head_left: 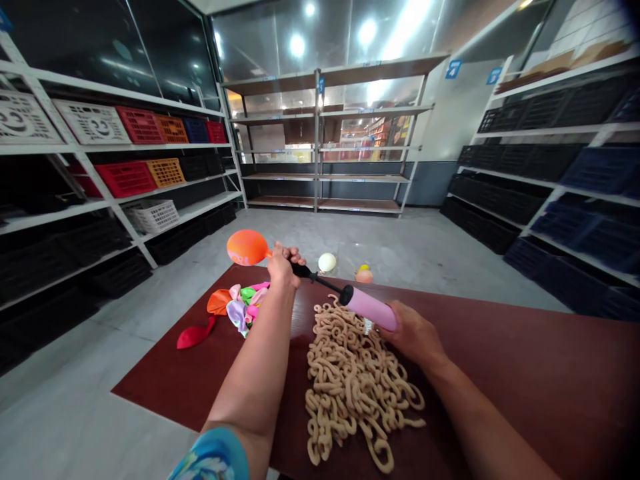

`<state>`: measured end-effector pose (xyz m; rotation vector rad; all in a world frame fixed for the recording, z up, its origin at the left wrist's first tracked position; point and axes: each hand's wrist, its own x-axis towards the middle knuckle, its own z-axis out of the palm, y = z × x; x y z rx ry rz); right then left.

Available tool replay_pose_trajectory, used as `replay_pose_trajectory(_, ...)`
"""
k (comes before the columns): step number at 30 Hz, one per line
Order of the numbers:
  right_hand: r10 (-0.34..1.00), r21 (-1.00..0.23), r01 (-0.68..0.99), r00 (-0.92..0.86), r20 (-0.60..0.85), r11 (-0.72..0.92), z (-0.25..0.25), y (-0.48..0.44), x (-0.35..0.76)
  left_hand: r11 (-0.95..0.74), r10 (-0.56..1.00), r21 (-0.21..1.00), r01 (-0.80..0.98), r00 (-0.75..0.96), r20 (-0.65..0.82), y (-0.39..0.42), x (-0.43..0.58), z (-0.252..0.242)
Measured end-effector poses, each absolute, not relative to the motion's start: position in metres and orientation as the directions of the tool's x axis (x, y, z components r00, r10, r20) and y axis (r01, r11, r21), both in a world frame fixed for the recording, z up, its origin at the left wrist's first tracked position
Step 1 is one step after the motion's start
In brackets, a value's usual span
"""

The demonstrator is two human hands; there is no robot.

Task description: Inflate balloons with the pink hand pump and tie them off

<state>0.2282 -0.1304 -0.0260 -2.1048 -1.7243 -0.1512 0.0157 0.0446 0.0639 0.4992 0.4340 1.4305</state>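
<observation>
Reaching forward over the table, my left hand (283, 263) is closed round the neck of an orange balloon (247, 247) and the black end of a hand pump. The balloon is partly inflated and sticks out to the left. My right hand (414, 333) grips the lower end of the pump's pink barrel (371, 309). Between the hands the pump's thin black rod is drawn out of the barrel. Below it lies a heap of beige, curled, rope-like pieces (353, 380). Left of my left forearm are several limp balloons (240, 308) and a red balloon (194, 335).
The dark red-brown table (520, 373) extends to the right. Beyond its far edge, a white balloon (327, 262) and a peach balloon (365, 273) are on the floor, with something yellow behind. Shelves with crates (143, 125) line both sides; a metal rack (316, 143) stands at the back.
</observation>
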Motion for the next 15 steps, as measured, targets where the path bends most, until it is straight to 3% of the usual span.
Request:
replay_pose_trajectory(5, 0.902, -0.205, 0.957, 0.267, 0.34, -0.206, -0.029, -0.131, 0.232, 0.055, 0.996, 0.566, -0.822, 0.082, 0.023, 0.036, 0.028, 0.058)
replay_pose_trajectory(15, 0.887, -0.22, 0.962, 0.242, 0.395, -0.164, -0.025, -0.137, 0.226, 0.127, 0.979, 0.574, -0.809, 0.194, 0.057, 0.004, 0.069, 0.045)
